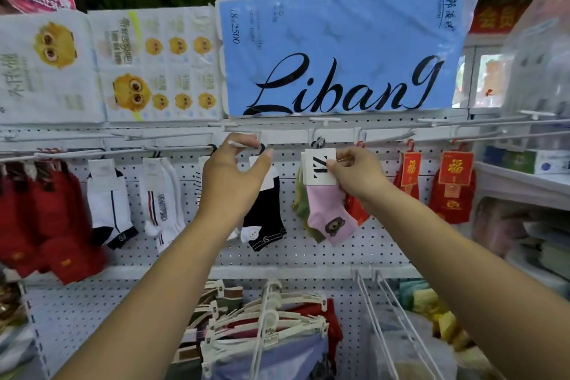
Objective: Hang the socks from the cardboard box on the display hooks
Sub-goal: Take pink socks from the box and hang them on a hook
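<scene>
Nearest, low in the view, a rack of clothes hangers (pixel 271 315) and two bare wire hooks (pixel 385 305) jut out below the arms; they could snag an elbow on the way down. Higher up, the left hand (pixel 234 173) has thumb and fingers closed on the top of a black sock (pixel 265 219), seemingly at its small plastic hanger. The right hand (pixel 354 173) pinches the white header card (pixel 319 166) of a pink sock (pixel 327 213), which hangs just under a display hook (pixel 312 134) with greenish socks crowded behind it. The sock looks light and limp, so the stiff card or its hanger loop is the place to hold; the soft knit would only flop. White socks (pixel 160 194) and red socks (pixel 46 210) fill the neighbouring prongs, leaving little room. Behind is the pegboard (pixel 308 253); above it leans a blue pack (pixel 339 52). The cardboard box is not in view.
</scene>
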Tool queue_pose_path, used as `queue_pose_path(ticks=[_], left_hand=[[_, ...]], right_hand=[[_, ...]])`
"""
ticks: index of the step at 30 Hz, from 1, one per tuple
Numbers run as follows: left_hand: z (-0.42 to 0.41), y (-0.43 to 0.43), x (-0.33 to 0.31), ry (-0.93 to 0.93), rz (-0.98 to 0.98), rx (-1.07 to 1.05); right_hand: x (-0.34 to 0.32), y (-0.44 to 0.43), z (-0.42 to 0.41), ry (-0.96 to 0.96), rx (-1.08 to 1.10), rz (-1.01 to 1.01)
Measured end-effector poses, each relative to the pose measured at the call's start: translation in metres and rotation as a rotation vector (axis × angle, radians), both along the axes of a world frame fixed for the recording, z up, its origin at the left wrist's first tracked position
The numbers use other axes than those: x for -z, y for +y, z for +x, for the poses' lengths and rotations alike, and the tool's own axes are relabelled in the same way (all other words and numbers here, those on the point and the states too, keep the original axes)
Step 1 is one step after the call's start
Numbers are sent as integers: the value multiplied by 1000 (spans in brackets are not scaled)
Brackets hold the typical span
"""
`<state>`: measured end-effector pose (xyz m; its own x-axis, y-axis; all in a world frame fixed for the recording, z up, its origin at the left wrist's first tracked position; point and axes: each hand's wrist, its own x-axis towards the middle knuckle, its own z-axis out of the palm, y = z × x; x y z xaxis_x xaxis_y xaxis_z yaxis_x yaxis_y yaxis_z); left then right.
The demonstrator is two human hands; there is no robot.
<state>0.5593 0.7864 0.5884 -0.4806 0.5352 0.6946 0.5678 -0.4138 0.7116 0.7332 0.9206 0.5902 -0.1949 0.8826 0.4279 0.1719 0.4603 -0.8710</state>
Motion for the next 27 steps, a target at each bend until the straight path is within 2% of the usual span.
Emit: queue_pose_path(ticks=[12,20,25,27], left_hand=[[-9,-2,12,180,-10,-49],[-7,-8,10,188,-64,-33],[-6,-18,9,154,-123,17],[-4,-26,15,151,-132,-26]], right_hand=[[8,50,-27,-51,3,-97],[11,42,-23,-87,52,-28],[24,9,-3,-123,41,58],[31,-10,6,-146,66,111]])
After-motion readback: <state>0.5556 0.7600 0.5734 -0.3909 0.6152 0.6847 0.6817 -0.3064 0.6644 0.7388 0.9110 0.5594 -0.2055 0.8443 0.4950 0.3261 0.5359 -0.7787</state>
